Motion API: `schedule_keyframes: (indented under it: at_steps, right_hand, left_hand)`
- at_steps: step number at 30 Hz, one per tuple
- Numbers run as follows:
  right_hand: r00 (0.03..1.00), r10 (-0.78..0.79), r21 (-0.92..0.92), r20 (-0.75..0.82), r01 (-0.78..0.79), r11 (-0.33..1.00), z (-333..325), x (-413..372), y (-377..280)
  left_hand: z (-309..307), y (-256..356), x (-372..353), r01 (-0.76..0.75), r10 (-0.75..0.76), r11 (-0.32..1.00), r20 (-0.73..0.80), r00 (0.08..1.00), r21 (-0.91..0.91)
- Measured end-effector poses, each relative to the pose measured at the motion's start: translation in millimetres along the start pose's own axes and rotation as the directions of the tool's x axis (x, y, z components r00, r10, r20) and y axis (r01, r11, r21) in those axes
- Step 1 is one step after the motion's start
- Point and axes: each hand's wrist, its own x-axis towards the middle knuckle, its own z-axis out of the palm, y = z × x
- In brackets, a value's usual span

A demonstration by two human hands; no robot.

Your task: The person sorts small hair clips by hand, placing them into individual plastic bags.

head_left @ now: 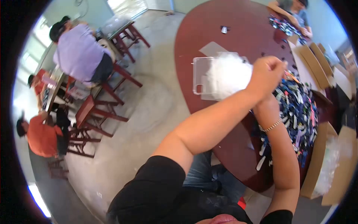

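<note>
The heap of small strap-like pieces [297,108] lies on the dark red table [197,26], to the right of both hands and spreading back toward the wearer; its long axis runs roughly away from the body. The right hand [266,109] is nearer to the middle of it, with its wrist, ringed by a beaded bracelet [273,126], close along the heap's left side. The left hand [266,74] reaches across from the left, its wrist crossing over the right hand and its fingertips near the heap's far end. Its fingers are bent, thumb and forefinger close together, but I cannot tell whether a small piece sits between them. The right hand's fingers are hidden behind the left wrist, so neither how far it is open nor what it holds can be told. On the other side, left of both hands, a clear phone case [195,76] lies with its long axis pointing away from the wearer, beside a glaring white pile [229,74] (perhaps more clear plastic, though the glare hides the detail). An open cardboard box [316,168] stands just beyond the heap's near right edge.
</note>
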Motion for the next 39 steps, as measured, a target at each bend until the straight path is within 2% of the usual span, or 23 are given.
schedule_keyframes:
  at_steps: [2,5,7,8,9,12,13,14,15,16,19,20,21,22,23,25,26,27,29,31,33,34,39]
  right_hand:
    - [0.999,-0.035,0.018,-0.033,0.036,0.999,-11,0,-5]
    - [0.998,-0.052,0.063,0.024,0.05,0.997,-24,0,-5]
    - [0.988,-0.156,0.175,0.018,0.151,0.973,-27,-5,-1]
    - [0.974,-0.225,0.098,0.01,0.223,0.97,-29,-7,0]
    - [0.979,-0.202,0.085,0.019,0.199,0.976,-31,-9,1]
    - [0.988,-0.119,0.031,-0.101,0.122,0.992,-30,-16,7]
    - [0.992,-0.085,0.009,-0.096,0.086,0.996,-33,-17,8]
    - [0.99,-0.033,0.052,-0.137,0.04,0.998,-37,-17,9]
    - [0.984,0.018,0.096,-0.179,-0.001,0.995,-40,-18,10]
    - [0.982,0.043,0.078,-0.182,-0.03,0.997,-46,-19,11]
    - [0.967,0.137,0.18,-0.214,-0.099,0.979,-63,-25,16]
    - [0.939,0.273,0.342,-0.207,-0.192,0.92,-67,-29,18]
    - [0.898,0.401,0.494,-0.181,-0.269,0.827,-71,-33,21]
    - [0.891,0.379,0.559,-0.251,-0.186,0.808,-73,-39,27]
    - [0.857,0.492,0.675,-0.154,-0.272,0.685,-75,-48,32]
    - [0.793,0.608,0.879,-0.036,-0.264,0.396,-81,-62,40]
    - [0.761,0.648,0.905,-0.037,-0.249,0.345,-81,-70,42]
    - [0.739,0.674,0.923,-0.023,-0.244,0.299,-82,-78,43]
    - [0.703,0.711,0.947,-0.024,-0.211,0.241,-78,-91,49]
    - [0.682,0.731,0.952,-0.017,-0.213,0.221,-79,-97,54]
    - [0.658,0.752,0.955,-0.015,-0.214,0.206,-82,-96,55]
    - [0.654,0.756,0.957,-0.031,-0.198,0.211,-80,-98,58]
    - [0.617,0.784,0.954,-0.069,-0.189,0.233,-77,-96,61]
  left_hand:
    - [1,0,0,-0.015,0.015,1.0,0.001,1.0,0.011]
    - [-2,7,-3,0.016,-0.017,0.999,0.015,1.0,0.029]
    - [0,2,-2,0.067,-0.069,0.997,0.048,0.997,0.045]
    - [0,-4,-1,0.046,-0.048,0.998,0.053,0.997,0.04]
    - [3,-9,-1,0.031,-0.032,0.999,0.063,0.997,0.029]
    - [1,4,-4,0.016,-0.027,0.992,0.084,0.996,0.127]
    - [-3,5,-2,-0.035,0.017,0.983,0.105,0.994,0.178]
    - [-4,7,0,-0.043,0.035,0.993,0.075,0.997,0.112]
    - [-9,7,4,-0.079,0.069,0.987,0.073,0.995,0.139]
    - [-11,10,5,-0.065,0.06,0.992,0.058,0.997,0.104]
    - [-17,13,8,0.039,-0.041,0.999,0.047,0.998,0.034]
    - [-17,12,8,0.038,-0.04,0.999,0.064,0.997,0.024]
    - [-15,13,8,0.098,-0.104,0.993,0.119,0.987,0.059]
    - [-13,13,7,0.153,-0.168,0.983,0.172,0.971,0.097]
    - [-10,13,5,0.152,-0.167,0.984,0.19,0.968,0.09]
    - [0,16,-3,0.39,-0.401,0.915,0.32,0.858,0.101]
    - [1,12,-7,0.419,-0.435,0.898,0.405,0.804,0.133]
    - [4,9,-10,0.423,-0.438,0.896,0.418,0.796,0.135]
    - [9,2,-19,0.486,-0.467,0.864,0.569,0.677,0.13]
    - [14,7,-27,0.461,-0.499,0.859,0.563,0.659,0.221]
    - [16,3,-32,0.346,-0.559,0.827,0.574,0.599,0.444]
    - [15,-4,-32,0.401,-0.572,0.82,0.56,0.6,0.408]
    - [16,-3,-32,0.449,-0.595,0.804,0.535,0.6,0.39]
